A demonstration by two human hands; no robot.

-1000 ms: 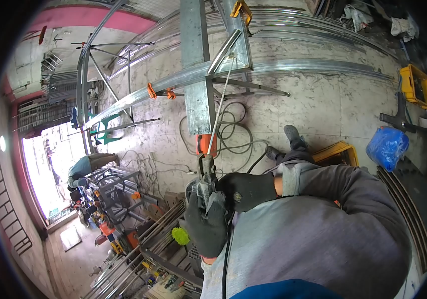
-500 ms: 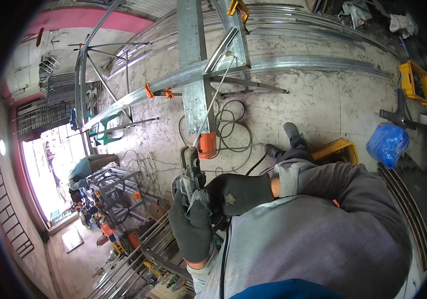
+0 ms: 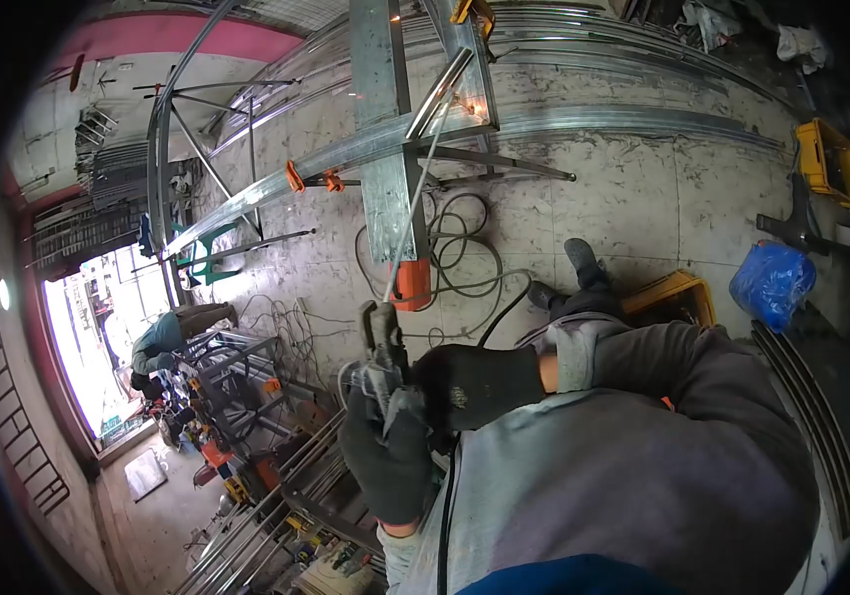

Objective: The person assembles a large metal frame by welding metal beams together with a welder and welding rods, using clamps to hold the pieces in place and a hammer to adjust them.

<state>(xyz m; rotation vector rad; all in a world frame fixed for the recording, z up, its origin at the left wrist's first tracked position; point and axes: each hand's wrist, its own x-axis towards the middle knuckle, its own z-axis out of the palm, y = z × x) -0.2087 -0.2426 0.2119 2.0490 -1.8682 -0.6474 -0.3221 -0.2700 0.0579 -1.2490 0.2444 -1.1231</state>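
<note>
Both my gloved hands are closed around a welding electrode holder (image 3: 379, 369) in front of my torso. My left hand (image 3: 385, 451) wraps its body from the left and below. My right hand (image 3: 479, 385) grips it from the right, with its fingertips partly hidden. A long thin welding rod (image 3: 415, 220) extends from the holder's jaws up to the metal frame. Bright orange sparks (image 3: 470, 105) glow near the rod's tip, beside a short square tube (image 3: 439, 95) at the crossing of steel beams. A wide steel beam (image 3: 381, 99) runs beneath the crossing.
Orange clamps (image 3: 296, 177) sit along the long rail. A coiled cable (image 3: 484, 263) lies on the floor. To the right are a yellow crate (image 3: 829, 164) and a blue plastic bag (image 3: 774, 286). A co-worker (image 3: 162, 342) bends over metal frames at the left.
Sparks and a glow have appeared at the rod's tip, which has moved slightly up and left. Both hands keep their hold. The co-worker at the left has bent lower.
</note>
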